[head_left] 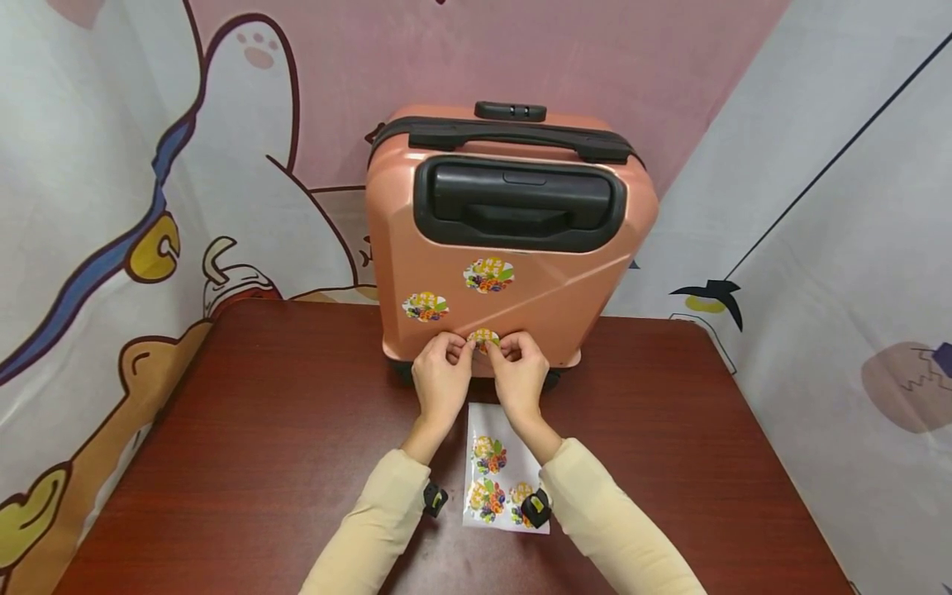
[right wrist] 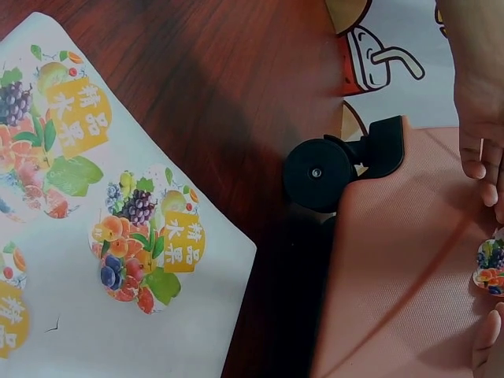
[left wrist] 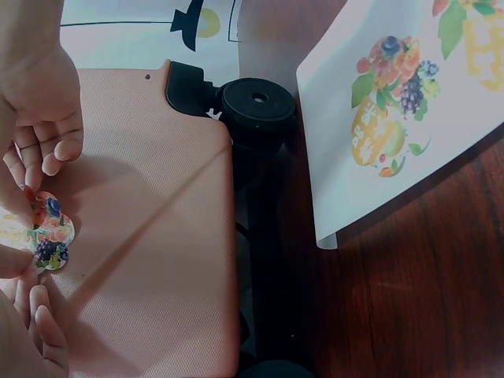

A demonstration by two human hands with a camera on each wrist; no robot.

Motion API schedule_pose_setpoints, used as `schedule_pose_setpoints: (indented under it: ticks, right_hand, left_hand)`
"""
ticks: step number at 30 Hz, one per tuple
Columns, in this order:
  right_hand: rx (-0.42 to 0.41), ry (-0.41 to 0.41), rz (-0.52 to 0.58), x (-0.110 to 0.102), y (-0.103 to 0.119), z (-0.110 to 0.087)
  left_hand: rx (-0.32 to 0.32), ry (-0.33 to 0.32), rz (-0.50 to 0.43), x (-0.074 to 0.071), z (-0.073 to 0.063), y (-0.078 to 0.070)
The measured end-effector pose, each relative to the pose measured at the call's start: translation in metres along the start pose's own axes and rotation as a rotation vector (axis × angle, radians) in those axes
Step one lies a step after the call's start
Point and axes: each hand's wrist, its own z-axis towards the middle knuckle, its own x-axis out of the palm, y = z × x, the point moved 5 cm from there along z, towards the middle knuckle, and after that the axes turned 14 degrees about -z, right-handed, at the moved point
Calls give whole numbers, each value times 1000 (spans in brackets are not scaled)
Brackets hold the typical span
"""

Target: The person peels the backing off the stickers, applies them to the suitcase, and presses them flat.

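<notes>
A pink suitcase [head_left: 446, 248] stands upright on the table, its front facing me. Low on that face, both hands meet at a round fruit sticker [head_left: 485, 338]. My left hand [head_left: 440, 373] pinches its left edge between thumb and fingers, and my right hand [head_left: 521, 373] pinches the right edge. In the left wrist view the sticker [left wrist: 52, 236] lies close against the shell; whether it is fully stuck is hidden by the fingers. Two more fruit stickers, one upper [head_left: 488, 275] and one at the left [head_left: 426, 307], lie flat on the suitcase.
A white sticker sheet [head_left: 513, 430] with several fruit stickers lies on the brown table [head_left: 297, 463] beneath my forearms. The suitcase has a black handle [head_left: 521, 198] and black wheels [right wrist: 317, 175]. A printed cloth [head_left: 506, 49] hangs behind it.
</notes>
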Motion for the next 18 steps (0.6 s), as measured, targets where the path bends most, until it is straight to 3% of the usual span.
schedule_pose_setpoints:
  ticks: [11, 18]
  right_hand:
    - [-15, -20, -13, -1, 1, 1]
    - [-10, -14, -26, -1, 0, 2]
  left_hand:
    - [-1, 3, 8, 0, 0, -1]
    - [43, -9, 1, -2, 0, -2]
